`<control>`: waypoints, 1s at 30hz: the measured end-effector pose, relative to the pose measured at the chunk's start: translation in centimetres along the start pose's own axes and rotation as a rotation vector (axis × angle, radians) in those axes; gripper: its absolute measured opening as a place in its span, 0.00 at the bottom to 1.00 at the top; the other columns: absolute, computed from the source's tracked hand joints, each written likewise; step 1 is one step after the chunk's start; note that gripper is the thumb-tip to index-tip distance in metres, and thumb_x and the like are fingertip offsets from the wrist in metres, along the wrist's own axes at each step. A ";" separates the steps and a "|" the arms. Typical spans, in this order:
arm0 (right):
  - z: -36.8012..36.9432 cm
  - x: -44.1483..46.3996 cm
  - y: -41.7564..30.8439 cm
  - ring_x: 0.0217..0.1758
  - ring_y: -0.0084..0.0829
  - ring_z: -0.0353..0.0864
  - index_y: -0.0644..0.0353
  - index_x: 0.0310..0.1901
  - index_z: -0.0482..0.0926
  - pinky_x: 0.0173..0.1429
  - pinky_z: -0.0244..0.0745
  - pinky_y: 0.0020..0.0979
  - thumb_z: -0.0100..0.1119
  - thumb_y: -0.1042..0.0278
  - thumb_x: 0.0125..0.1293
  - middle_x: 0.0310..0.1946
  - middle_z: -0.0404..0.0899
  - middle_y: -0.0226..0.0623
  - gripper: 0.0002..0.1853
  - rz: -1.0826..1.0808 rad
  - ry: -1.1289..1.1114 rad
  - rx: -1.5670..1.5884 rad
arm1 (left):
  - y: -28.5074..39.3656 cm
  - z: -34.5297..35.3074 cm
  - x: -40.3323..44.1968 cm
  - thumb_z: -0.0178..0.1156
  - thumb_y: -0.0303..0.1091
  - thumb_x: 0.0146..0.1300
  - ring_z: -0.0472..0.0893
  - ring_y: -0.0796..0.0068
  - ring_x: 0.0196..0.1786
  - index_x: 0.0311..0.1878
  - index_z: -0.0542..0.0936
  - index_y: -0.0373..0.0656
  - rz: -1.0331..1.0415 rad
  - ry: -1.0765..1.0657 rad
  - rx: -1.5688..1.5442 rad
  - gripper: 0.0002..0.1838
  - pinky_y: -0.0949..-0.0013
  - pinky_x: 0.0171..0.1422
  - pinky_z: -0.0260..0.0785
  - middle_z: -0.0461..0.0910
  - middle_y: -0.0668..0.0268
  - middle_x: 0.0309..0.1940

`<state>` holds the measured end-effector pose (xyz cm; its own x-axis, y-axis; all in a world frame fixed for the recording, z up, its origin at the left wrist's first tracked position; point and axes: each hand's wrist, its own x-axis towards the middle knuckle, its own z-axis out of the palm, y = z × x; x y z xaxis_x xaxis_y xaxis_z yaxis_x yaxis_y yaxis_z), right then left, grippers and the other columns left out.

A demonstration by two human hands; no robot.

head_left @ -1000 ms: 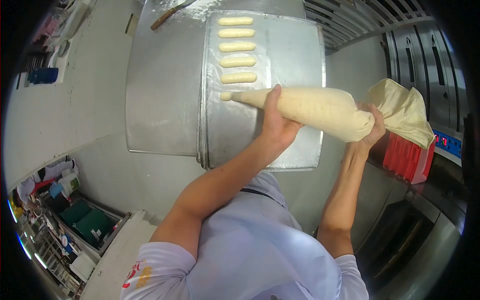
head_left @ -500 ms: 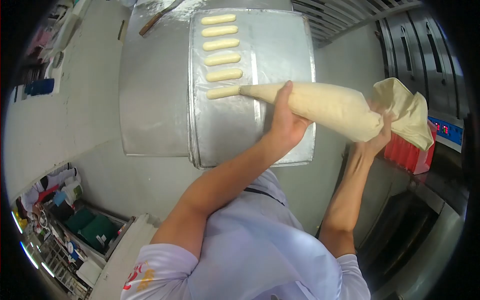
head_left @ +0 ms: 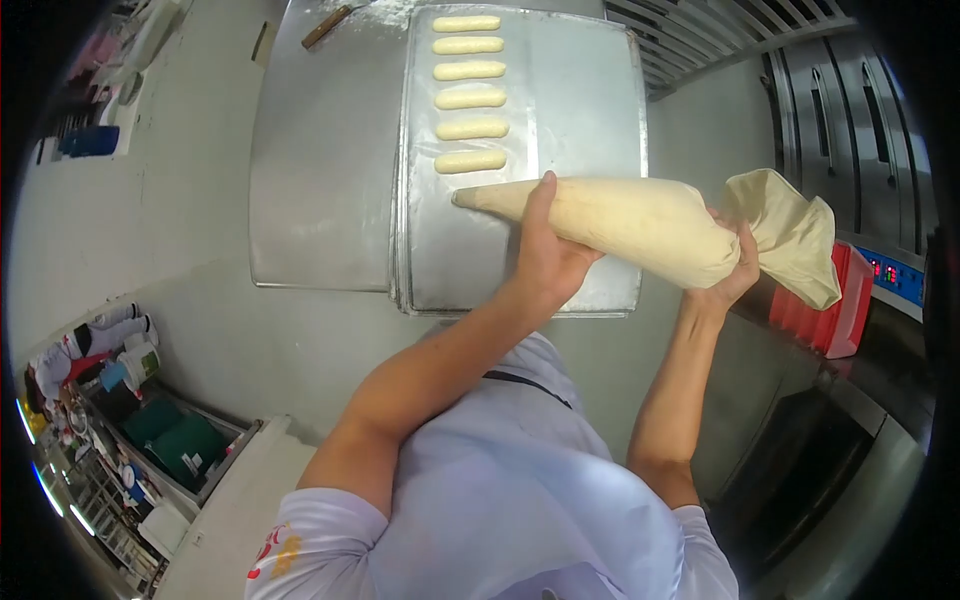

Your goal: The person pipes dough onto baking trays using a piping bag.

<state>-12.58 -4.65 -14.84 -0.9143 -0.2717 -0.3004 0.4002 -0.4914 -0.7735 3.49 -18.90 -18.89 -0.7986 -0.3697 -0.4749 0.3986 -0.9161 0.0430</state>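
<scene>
A large cream-coloured cloth piping bag (head_left: 640, 222), plump and full, lies slantwise across both my hands. My left hand (head_left: 555, 250) is curled around its narrower front part, with the thumb over the top. At the back end, my right hand (head_left: 732, 268) grips the gathered neck, and the loose cloth flares out beyond it. The nozzle (head_left: 461, 198) points left, just above the metal baking tray (head_left: 590, 110) and below the lowest of several pale batter strips (head_left: 470, 161). These strips form one column on the tray's left half.
Beneath the tray is a steel table (head_left: 320, 200), with a wooden-handled tool (head_left: 328, 27) and white flour at its far edge. On the right, a red crate (head_left: 850, 300) stands beside a blue control panel (head_left: 893, 270). A metal rack (head_left: 700, 40) is at the upper right.
The nozzle has come off the right end of the lowest strip and moved left, to below that strip's left end. Both hands moved left with the bag. The view has shifted slightly.
</scene>
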 end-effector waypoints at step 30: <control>-3.3 -1.0 -4.1 0.45 0.44 0.84 0.67 0.44 0.78 0.54 0.81 0.45 0.53 0.62 0.71 0.40 0.82 0.49 0.14 -0.117 0.110 -0.017 | -3.2 3.2 -1.6 0.55 0.57 0.72 0.69 0.54 0.71 0.71 0.62 0.41 -0.088 -0.009 0.041 0.35 0.41 0.74 0.60 0.69 0.53 0.67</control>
<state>-13.50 0.39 -13.27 -0.9562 -0.1210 -0.2666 0.2907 -0.4996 -0.8160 2.02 -15.83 -15.41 -0.8340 -0.2887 -0.4701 0.3080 -0.9507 0.0374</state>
